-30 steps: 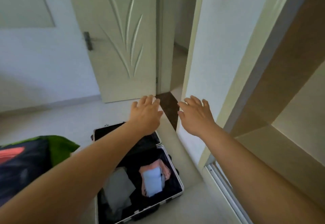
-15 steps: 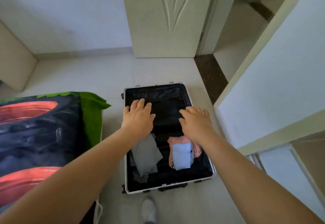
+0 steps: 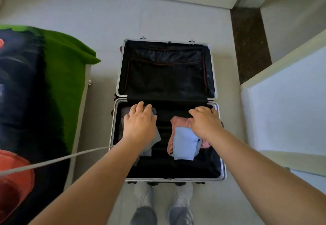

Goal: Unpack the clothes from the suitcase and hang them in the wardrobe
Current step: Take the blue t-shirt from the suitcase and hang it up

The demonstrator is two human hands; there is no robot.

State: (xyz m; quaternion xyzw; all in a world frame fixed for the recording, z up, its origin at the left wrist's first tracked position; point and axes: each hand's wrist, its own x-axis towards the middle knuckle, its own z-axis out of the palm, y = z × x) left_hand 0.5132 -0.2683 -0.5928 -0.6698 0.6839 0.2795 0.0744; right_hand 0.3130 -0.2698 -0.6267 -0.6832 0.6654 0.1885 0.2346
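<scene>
My left hand (image 3: pixel 139 125) and right hand (image 3: pixel 205 125), fingers (image 3: pixel 136 108) relaxed and empty, reach inside the open black silver-framed suitcase (image 3: pixel 174 178); a hasty grab could crumple the folded grey garment (image 3: pixel 147 151).

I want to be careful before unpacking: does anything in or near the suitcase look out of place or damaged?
Nothing looks damaged or spilled. In the suitcase, the grey garment, pink garment and blue garment lie crumpled, not folded. Odd: a pale cord crosses the view from the left edge to the left forearm.
</scene>
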